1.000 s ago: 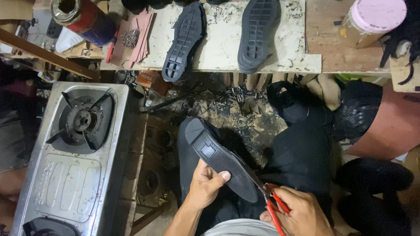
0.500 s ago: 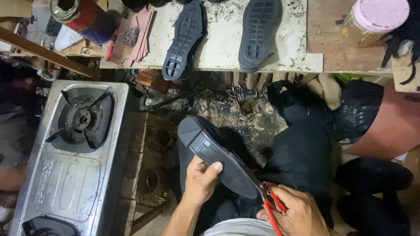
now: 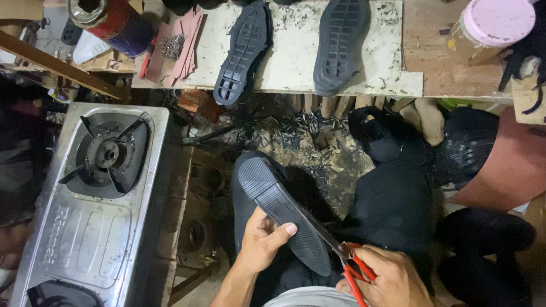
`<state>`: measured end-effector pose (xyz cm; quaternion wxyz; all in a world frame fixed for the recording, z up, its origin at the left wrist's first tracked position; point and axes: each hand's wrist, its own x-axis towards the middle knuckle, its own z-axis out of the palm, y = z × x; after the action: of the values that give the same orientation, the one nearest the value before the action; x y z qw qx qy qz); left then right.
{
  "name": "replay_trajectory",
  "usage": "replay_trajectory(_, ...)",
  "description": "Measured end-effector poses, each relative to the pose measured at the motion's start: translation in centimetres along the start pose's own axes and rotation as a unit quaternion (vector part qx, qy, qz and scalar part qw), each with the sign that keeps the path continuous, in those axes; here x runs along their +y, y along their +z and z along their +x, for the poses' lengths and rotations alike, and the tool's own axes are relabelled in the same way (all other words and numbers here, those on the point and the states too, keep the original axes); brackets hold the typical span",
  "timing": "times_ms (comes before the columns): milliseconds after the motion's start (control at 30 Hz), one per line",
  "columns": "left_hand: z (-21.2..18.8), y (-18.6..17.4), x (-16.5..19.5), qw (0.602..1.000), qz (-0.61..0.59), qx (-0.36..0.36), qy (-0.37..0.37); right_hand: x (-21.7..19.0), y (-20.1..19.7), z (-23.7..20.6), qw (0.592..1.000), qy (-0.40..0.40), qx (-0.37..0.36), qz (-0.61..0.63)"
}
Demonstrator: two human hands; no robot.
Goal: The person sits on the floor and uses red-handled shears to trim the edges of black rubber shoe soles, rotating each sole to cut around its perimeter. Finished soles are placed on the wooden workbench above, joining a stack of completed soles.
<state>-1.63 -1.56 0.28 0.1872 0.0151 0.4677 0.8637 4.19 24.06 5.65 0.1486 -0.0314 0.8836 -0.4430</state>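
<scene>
The left hand [image 3: 263, 244], clenched on the black sole [image 3: 284, 213], has turned it slightly toward the red-handled scissors [image 3: 350, 267] grasped by the right hand [image 3: 392, 281], trimming the edge.

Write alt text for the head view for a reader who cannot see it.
The left hand holds a black shoe sole while the right hand works red-handled scissors at its edge. Two more soles lie on a scuffed board above, and a steel gas stove sits to the left.
</scene>
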Motion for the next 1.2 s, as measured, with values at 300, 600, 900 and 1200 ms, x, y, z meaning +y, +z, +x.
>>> replay_trajectory(300, -0.2, -0.1, -0.7, 0.999, -0.046, -0.004, 0.012, 1.1, 1.4, -0.5, 0.999, 0.038, 0.016, 0.035)
replay_trajectory(600, 1.2, 0.6, 1.1, 0.988, -0.141, 0.053, 0.043, 1.5, 2.6, -0.4, 0.993, 0.11, -0.031, -0.008)
replay_trajectory(900, 0.6, 0.3, 1.1, 0.985, -0.15, 0.078, 0.039, -1.1, 1.2, 0.5, 0.993, -0.011, 0.118, 0.009)
replay_trajectory(1200, -0.6, 2.1, -0.1, 0.994, -0.106, -0.011, 0.023, -5.3, -2.0, 1.0, 0.983, 0.068, -0.031, -0.165)
